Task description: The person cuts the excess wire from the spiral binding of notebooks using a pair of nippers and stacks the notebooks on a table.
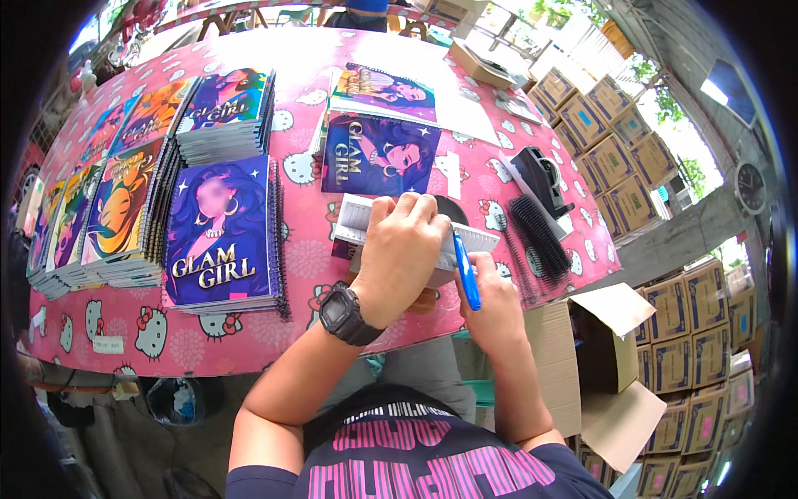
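Single head view, looking steeply down, close over the pink table [249, 333], fisheye-bent edges
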### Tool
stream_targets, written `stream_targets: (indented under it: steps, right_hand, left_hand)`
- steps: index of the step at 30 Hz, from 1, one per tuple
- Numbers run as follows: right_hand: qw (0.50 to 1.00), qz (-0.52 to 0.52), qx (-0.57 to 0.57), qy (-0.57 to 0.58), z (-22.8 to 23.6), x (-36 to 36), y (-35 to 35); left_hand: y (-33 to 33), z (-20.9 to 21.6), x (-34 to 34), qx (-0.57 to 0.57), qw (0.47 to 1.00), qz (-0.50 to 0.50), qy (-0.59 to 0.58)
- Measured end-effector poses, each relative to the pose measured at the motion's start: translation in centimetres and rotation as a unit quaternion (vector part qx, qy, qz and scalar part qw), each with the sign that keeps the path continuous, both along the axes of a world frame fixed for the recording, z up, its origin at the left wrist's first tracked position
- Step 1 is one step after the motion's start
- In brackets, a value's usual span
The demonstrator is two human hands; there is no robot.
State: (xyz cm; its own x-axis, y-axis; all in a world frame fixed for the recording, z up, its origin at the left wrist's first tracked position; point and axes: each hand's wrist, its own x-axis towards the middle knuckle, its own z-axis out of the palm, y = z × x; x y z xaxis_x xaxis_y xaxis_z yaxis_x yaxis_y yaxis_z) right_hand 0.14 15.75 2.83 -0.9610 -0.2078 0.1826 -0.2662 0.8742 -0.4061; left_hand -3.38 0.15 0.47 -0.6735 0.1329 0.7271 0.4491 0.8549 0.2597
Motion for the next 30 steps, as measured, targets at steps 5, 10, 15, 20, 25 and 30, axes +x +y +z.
stream_targets:
  steps: [5,10,15,20,25,30]
  right_hand:
    - [0.966,-0.014,-0.228,-0.120,1.2,0.6,2.2]
    - [0.932,-0.023,-0.328,-0.151,-0.5,0.5,5.2]
    - [0.917,0.027,-0.381,-0.111,-0.4,0.9,4.6]
    - [0.918,0.032,-0.376,-0.124,0.8,1.1,4.9]
    - [0.914,0.063,-0.374,-0.141,0.9,1.3,5.6]
    - [0.920,0.082,-0.331,-0.193,1.2,1.9,5.8]
  left_hand:
    - [-0.3,-0.2,-0.3,-0.016,0.999,-0.001,-0.043]
    - [0.1,0.6,-0.4,-0.034,0.993,-0.009,-0.109]
    - [0.3,0.8,-0.3,-0.021,1.000,-0.002,-0.016]
    - [0.5,0.6,0.6,0.000,1.000,-0.024,-0.011]
    - [0.5,0.3,2.5,0.008,0.999,-0.028,-0.020]
    - [0.7,0.1,3.9,0.027,0.998,-0.050,-0.031]
